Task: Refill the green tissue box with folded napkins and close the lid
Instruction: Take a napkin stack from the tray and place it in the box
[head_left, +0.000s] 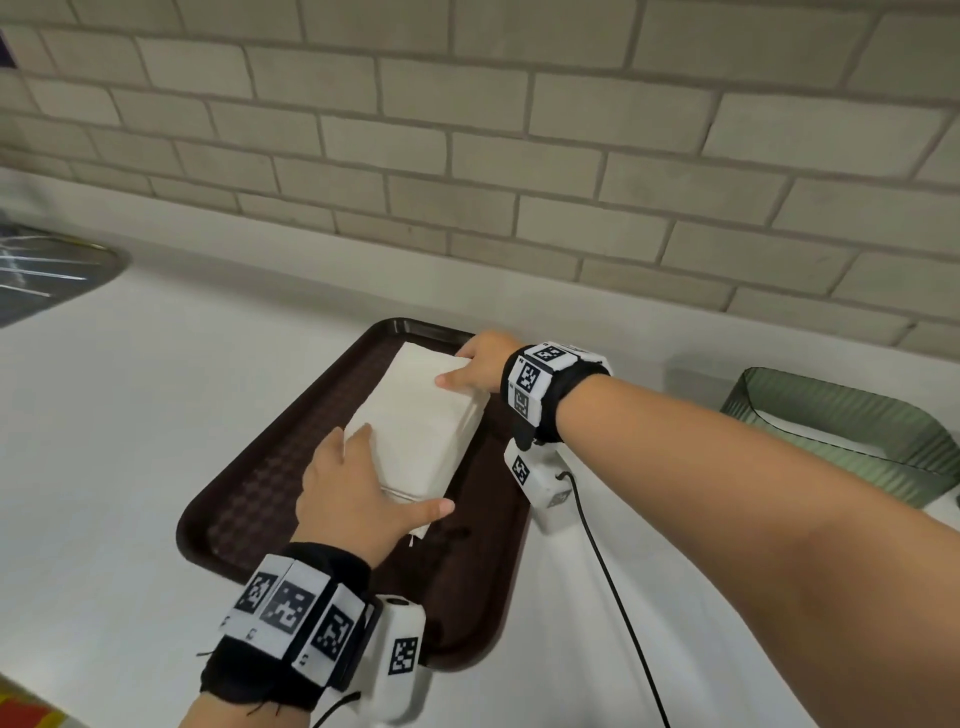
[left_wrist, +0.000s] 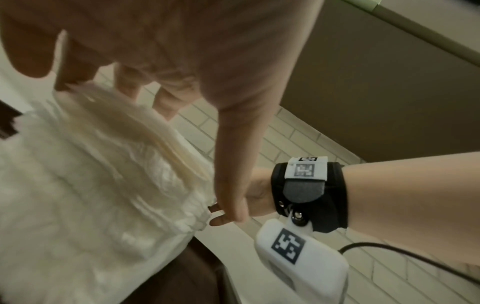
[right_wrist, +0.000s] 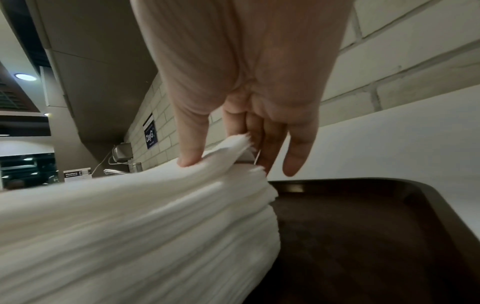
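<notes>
A thick stack of white folded napkins (head_left: 415, 415) lies on a dark brown tray (head_left: 249, 493) on the white counter. My left hand (head_left: 384, 478) clasps the stack's near end, fingers on its left side and thumb across the near edge. In the left wrist view the same fingers (left_wrist: 78, 78) reach down onto the napkins (left_wrist: 91, 185). My right hand (head_left: 460, 364) pinches the far right corner, thumb on top. The right wrist view shows this hand (right_wrist: 233, 127) with its fingers tucked under the upper layers of the stack (right_wrist: 130, 226). The ribbed green tissue box (head_left: 841, 431) stands at the far right.
A brick-tiled wall runs along the back of the counter. A metal sink (head_left: 47, 275) sits at the far left. A black cable (head_left: 613, 571) trails from my right wrist camera across the counter between the tray and the box.
</notes>
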